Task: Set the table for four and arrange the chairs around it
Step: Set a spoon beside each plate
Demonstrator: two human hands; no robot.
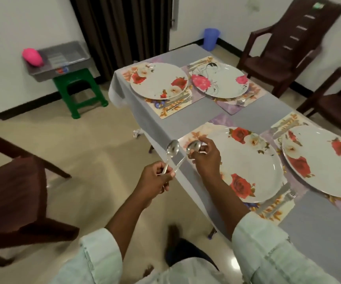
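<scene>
A table under a grey cloth (253, 117) carries several floral plates on placemats, each with a knife and fork beside it. My left hand (157, 177) grips the handles of two spoons off the table's left edge. One spoon (172, 149) stands free above that hand. My right hand (205, 155) pinches the bowl of the other spoon (193, 147) beside the nearest plate (247, 162). Another plate (321, 160) lies to its right. Two more plates (158, 80) (219, 80) sit at the far end.
Brown plastic chairs stand at the left (12, 193), far right (284, 48) and right edge (337, 99). A green stool (79, 91) holds a grey tray (61, 60) with a pink object (32, 57). A blue bin (211, 38) sits by the far wall.
</scene>
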